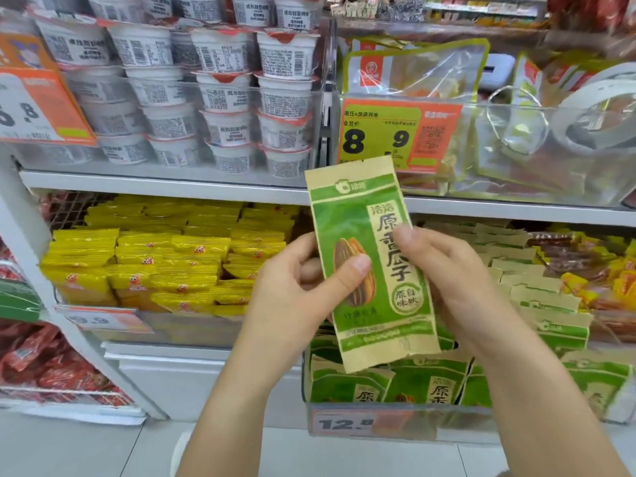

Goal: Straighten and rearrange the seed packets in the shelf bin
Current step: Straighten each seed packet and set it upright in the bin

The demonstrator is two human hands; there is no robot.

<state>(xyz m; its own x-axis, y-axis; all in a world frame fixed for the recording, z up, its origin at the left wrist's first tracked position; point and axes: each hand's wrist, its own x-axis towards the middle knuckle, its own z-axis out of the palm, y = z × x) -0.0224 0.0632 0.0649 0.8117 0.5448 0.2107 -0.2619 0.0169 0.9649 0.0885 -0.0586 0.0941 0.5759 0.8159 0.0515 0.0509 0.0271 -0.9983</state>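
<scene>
A green and tan sunflower seed packet [364, 235] is held upright in front of the shelf, tilted slightly left at the top. My left hand [303, 287] grips its left edge, thumb across the printed seed. My right hand [444, 270] holds its right edge, fingers on the front. Below and behind it, the clear shelf bin [344, 413] holds several matching green packets [537, 297] standing in rows, some leaning unevenly.
Yellow snack packets [155, 259] fill the bin to the left. White cups [220, 87] are stacked on the shelf above. An orange price tag [395, 132] hangs above the held packet. Red packets [44, 359] sit at the lower left.
</scene>
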